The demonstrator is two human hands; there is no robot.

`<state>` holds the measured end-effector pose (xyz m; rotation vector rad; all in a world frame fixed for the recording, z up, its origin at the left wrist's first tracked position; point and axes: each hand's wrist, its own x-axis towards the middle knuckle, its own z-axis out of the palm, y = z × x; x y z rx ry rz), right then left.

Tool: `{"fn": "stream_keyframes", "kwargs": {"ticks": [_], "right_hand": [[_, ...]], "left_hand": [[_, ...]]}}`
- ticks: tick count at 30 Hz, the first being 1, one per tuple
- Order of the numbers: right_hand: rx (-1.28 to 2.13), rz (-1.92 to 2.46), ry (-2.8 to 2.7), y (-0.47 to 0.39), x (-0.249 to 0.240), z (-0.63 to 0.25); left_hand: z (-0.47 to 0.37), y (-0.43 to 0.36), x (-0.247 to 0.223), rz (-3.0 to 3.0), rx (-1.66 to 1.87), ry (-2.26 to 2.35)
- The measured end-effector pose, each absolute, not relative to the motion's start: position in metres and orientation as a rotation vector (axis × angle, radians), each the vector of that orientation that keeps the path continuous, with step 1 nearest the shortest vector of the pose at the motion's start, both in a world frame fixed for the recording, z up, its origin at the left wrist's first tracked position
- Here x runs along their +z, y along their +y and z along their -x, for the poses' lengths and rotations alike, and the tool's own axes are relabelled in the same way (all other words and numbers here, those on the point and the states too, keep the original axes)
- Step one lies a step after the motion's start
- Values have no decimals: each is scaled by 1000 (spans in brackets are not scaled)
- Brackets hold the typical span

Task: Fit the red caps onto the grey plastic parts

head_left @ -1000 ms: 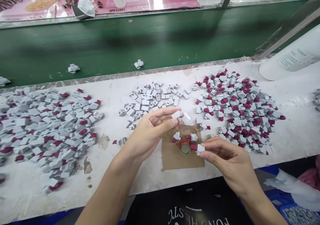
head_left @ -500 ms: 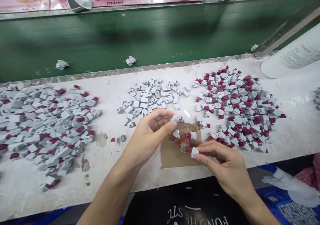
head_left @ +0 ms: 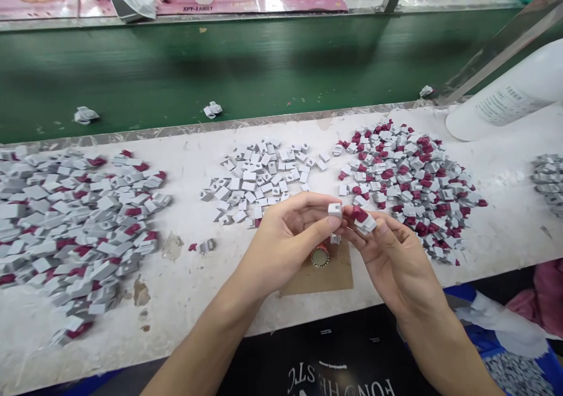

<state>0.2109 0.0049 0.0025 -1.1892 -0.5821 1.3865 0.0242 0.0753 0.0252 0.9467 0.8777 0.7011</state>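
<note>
Between thumb and fingers, my left hand [head_left: 288, 240] pinches a small light-grey plastic block [head_left: 335, 210] with a notch in it. My right hand [head_left: 398, 255] holds a grey-and-maroon plastic piece [head_left: 363, 220], its maroon end turned toward the block. The two parts are close together but apart. Just below my hands a bottle cap [head_left: 319, 256] lies on a piece of cardboard [head_left: 316, 281]; what it contains is too small to tell. Another grey piece [head_left: 335, 239] on the cardboard is partly hidden by my fingers.
Loose grey blocks [head_left: 259, 176] lie mid-table. A pile of grey-and-maroon pieces [head_left: 413, 179] is on the right, and larger joined pieces [head_left: 88, 226] spread across the left. A white bottle [head_left: 501, 94] leans at right. Beyond the table edge runs a green surface [head_left: 264, 67].
My right hand has lifted its grey-and-maroon piece from the bottle cap up toward my left hand. My left hand has shifted slightly right with the grey block, and the view has moved a little.
</note>
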Motion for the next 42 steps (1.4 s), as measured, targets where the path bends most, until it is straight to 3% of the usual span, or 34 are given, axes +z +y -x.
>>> {"fn": "stream_keyframes", "kwargs": {"ticks": [14,25,27,33,42], "right_hand": [[1350,1269,-637,13,3,-216],[1649,1306,-827,26,10,-232],[1460,1439,-962,36,17,-241],[346,1942,-1563,82,19,-288],[351,1951,-1715,104,9,-305]], "left_hand": [[-21,79,25,-1001,606,802],[-18,94,30,-1136,513,766],[-20,112,31,-1265,525,792],[-24,200,18,-1641,802,1278],[1,310,-25,-1804,692,1578]]}}
